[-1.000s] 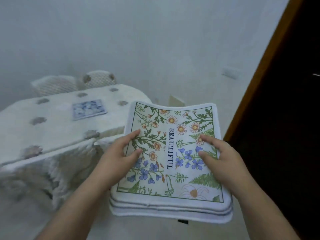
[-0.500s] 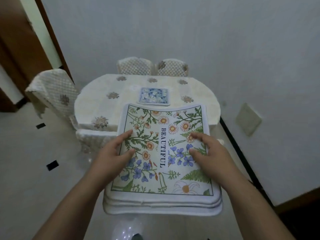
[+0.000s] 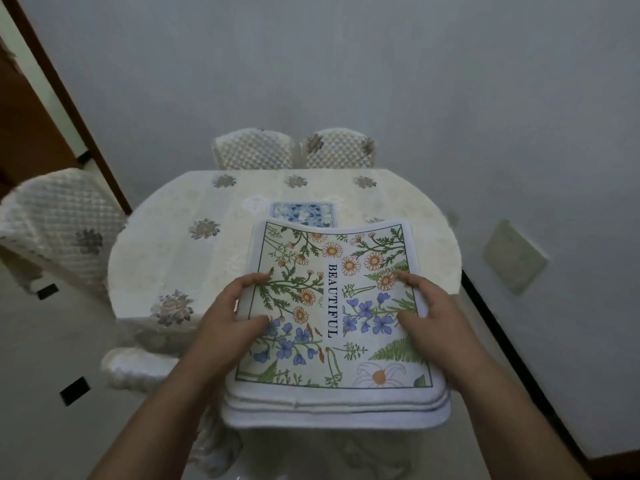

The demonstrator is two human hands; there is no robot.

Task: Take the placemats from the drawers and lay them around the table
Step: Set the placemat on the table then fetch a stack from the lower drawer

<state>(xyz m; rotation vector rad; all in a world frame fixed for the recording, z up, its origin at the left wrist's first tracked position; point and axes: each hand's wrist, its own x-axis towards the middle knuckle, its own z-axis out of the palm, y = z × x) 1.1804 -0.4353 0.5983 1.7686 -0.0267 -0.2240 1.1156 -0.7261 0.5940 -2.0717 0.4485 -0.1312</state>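
Item: chair (image 3: 59, 216), quilted cover, at the table's left side; two more chairs (image 3: 294, 150) stand behind the far edge.

Item: table (image 3: 180, 258), oval, pale cloth with flower motifs. We see one small blue-patterned mat (image 3: 301, 213) lying near its centre, partly hidden by what we carry.

Item: left hand (image 3: 228, 317). We grip the stack's left edge with it, thumb laid on the top face and fingers wrapped under, out of sight.

Item: stack of placemats (image 3: 332, 323), floral print, the word BEAUTIFUL running down the middle. We hold it in the air above the table's near edge, not resting on the cloth. Several layers show at the near rim; we cannot count them surely. The far edge bows upward a little. Its long axis runs away from us, toward the far chairs.

Item: right hand (image 3: 433, 317). We grip the right edge likewise, thumb and forefinger on top, the rest beneath and hidden.

Relation noted: the stack sits squarely between the two grips, neither hand nearer. The table's bare cloth lies chiefly to the left and ahead, so we judge the left hand better placed to peel off the top mat while the right bears the pile. No floral mat is laid yet
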